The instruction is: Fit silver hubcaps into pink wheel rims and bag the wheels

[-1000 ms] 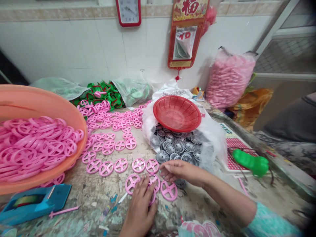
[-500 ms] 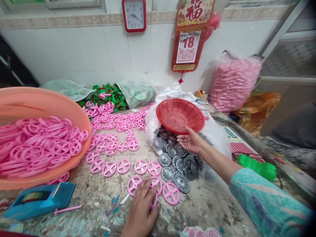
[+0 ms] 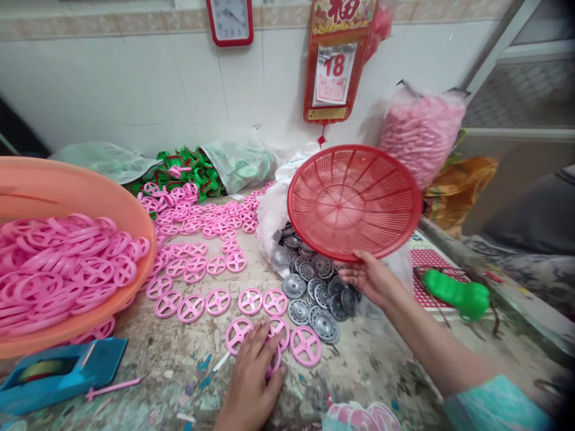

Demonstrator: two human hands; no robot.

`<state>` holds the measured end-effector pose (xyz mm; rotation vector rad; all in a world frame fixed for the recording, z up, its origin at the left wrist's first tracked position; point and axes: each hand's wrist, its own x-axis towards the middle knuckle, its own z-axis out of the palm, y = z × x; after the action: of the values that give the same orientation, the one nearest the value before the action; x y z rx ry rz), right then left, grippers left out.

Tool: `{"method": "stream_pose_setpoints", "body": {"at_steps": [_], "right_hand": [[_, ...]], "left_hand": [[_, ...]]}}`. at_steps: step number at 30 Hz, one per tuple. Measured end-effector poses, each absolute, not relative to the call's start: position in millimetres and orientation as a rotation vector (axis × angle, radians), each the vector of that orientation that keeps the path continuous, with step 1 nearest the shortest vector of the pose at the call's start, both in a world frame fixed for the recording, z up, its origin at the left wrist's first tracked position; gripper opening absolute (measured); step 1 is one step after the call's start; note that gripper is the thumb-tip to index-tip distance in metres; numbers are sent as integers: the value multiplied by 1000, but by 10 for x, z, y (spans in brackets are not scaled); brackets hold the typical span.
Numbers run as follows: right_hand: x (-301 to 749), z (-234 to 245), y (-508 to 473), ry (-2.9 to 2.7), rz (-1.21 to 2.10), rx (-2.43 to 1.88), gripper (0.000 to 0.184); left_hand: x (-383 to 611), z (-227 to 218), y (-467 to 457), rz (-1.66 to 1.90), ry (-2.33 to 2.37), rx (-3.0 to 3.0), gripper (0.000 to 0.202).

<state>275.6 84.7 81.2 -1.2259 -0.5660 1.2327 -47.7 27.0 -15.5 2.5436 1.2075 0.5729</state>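
Our right hand (image 3: 371, 278) pinches the rim of a tilted red plastic basket (image 3: 354, 203), while our half-closed left hand (image 3: 249, 377) curls around a pink plastic wheel (image 3: 275, 362).

Wheels (image 3: 218, 301): pink plastic, smooth, faint gloss. Discs (image 3: 294, 286): grey metal by the look, satin sheen, pressed ribs. Basket (image 3: 354, 203): red plastic, glossy, moulded as a fine mesh. Basin (image 3: 67, 185): orange plastic, smooth, soft shine. Tabletop (image 3: 166, 359): rough and pitted, flecked with chipped paint; base material cannot be told from here. Tape dispenser (image 3: 58, 374): blue plastic, fairly matt. Wall tiles (image 3: 112, 90): white, smooth, low gloss. Sack (image 3: 422, 137): thin clear plastic, crinkled and shiny. Calendar pad (image 3: 333, 73): plain matt paper.
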Motion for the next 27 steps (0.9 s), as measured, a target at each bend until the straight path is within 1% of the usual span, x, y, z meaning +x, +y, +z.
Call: {"method": "stream_pose_setpoints", "body": {"at_steps": [4, 7, 10, 16, 19, 23, 27], "right_hand": [[2850, 687, 407, -430, 1092, -1267, 20], [2858, 571, 214, -346, 1102, -1309, 23], [2806, 518, 167, -304, 1155, -1306, 24], [2679, 581, 296, -314, 1093, -1239, 21], [2639, 530, 387, -327, 1165, -1208, 19], [2620, 341, 478, -338, 1311, -1207, 20], [2648, 198, 500, -372, 1358, -1209, 22]], "left_hand": [[-490, -193, 283, 593, 1200, 2589, 51], [-498, -208, 287, 622, 1189, 2617, 51], [-507, -206, 286, 632, 1191, 2640, 52], [-518, -201, 295, 621, 1176, 2692, 51], [-519, -213, 300, 622, 1183, 2699, 50], [-513, -221, 302, 644, 1187, 2705, 50], [-503, -195, 296, 669, 1179, 2706, 48]]}}
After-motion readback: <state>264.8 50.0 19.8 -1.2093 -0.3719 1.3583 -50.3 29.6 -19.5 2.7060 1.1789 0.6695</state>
